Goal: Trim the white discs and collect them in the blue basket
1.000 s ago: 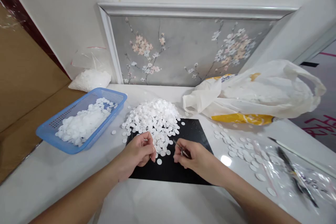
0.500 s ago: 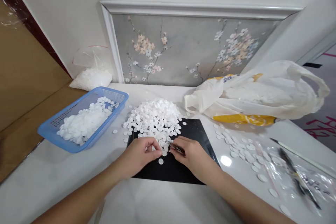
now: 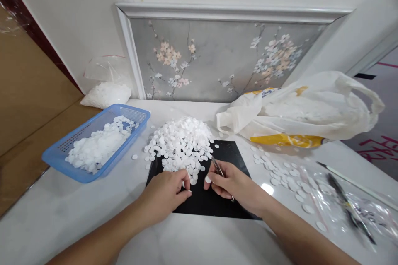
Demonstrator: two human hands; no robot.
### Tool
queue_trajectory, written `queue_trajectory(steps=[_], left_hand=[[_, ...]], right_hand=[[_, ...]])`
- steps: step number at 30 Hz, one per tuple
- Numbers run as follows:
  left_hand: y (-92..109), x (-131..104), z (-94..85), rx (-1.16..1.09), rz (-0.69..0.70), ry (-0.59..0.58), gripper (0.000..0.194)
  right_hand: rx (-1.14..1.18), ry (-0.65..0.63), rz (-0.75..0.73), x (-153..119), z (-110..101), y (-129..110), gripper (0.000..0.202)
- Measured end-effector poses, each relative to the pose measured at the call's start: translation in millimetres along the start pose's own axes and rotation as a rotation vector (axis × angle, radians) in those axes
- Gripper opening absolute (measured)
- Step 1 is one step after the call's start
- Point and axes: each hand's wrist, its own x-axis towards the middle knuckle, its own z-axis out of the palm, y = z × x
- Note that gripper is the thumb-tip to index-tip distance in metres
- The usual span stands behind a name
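A heap of small white round discs (image 3: 183, 140) spreads over the back of a black mat (image 3: 202, 205) and onto the table. My left hand (image 3: 169, 190) is at the mat's front left, thumb and forefinger pinched on a white disc whose edge just shows. On the right half of the mat, my right hand (image 3: 230, 180) is closed around a slim dark metal tool (image 3: 218, 168), its tip pointing toward the heap; its exact kind is unclear. Another white disc shows at the right fingertips. A small gap separates the two hands.
Left of the heap stands a blue plastic basket (image 3: 93, 177) with more discs. Behind it leans a clear bag of white pieces (image 3: 107, 94). A white and yellow carrier bag (image 3: 298, 112) lies back right. Loose discs, a clear plastic bag (image 3: 336, 203) and a black pen-like tool (image 3: 351, 207) lie right.
My right hand has turned, raising the tool more upright, and a disc now shows at its fingertips. My left hand has moved slightly toward me; the single disc below the heap no longer lies there.
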Motion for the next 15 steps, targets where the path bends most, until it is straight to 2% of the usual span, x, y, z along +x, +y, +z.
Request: queue_trajectory(steps=[4,7,9,12,15], left_hand=[[0,-1,-9.7,-0.29,-0.003,-0.019,0.014],[-4,0,-14.4,-0.507,-0.011,-0.058,0.015],[-8,2,-15.8,-0.627,-0.019,-0.084,0.015],[-14,5,-16.9,-0.693,-0.032,-0.103,0.018],[-17,8,-18.2,-0.738,-0.049,-0.123,0.019]], right_hand=[[-0.025,0.006,-0.048,0,-4,-1,0.011],[-0.129,0.005,-0.054,2,-2,-2,0.017],[-0.263,0.032,-0.113,4,3,-3,0.017],[-0.523,0.062,-0.261,8,14,0,0.006],[-0.713,0.078,-0.363,10,22,6,0.012]])
